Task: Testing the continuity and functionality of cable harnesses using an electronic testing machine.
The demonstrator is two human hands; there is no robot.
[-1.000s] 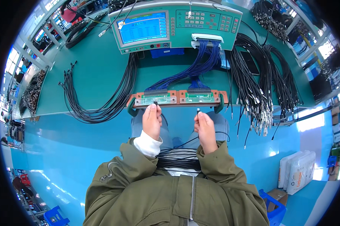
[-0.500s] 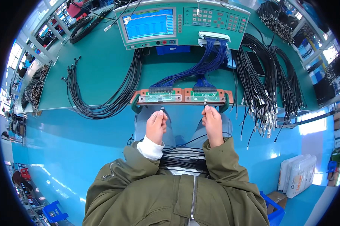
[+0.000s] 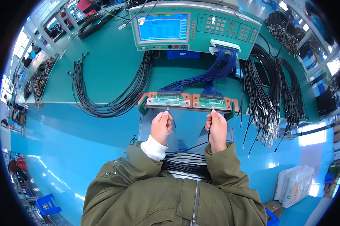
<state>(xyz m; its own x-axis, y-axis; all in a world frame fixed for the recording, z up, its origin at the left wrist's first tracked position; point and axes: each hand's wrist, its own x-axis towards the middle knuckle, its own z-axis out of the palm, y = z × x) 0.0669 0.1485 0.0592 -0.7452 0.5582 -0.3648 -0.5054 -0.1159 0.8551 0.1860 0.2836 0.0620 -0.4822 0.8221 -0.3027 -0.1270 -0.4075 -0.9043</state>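
My left hand (image 3: 162,127) pinches the end of a black cable between thumb and fingers. Its small connector (image 3: 167,109) points up at the front edge of the left half of a test fixture (image 3: 190,101). Whether it touches the fixture is too small to tell. My right hand (image 3: 217,130) pinches another cable end, with its connector tip (image 3: 213,108) at the front edge of the fixture's right half. The fixture has an orange-brown base, green circuit boards and clear cover strips. Several black cables (image 3: 185,165) lie across my lap.
A green tester (image 3: 198,28) with a lit screen stands at the back, joined to the fixture by blue ribbon wires (image 3: 211,73). A black cable bundle (image 3: 128,86) lies left; more cables (image 3: 262,109) hang over the table's right edge. White bags (image 3: 296,186) stand on the floor.
The view has shifted, so the bench sits lower and farther right. My left hand's connector has come closer to the fixture; the right one stays at its edge. The tester's screen display has changed.
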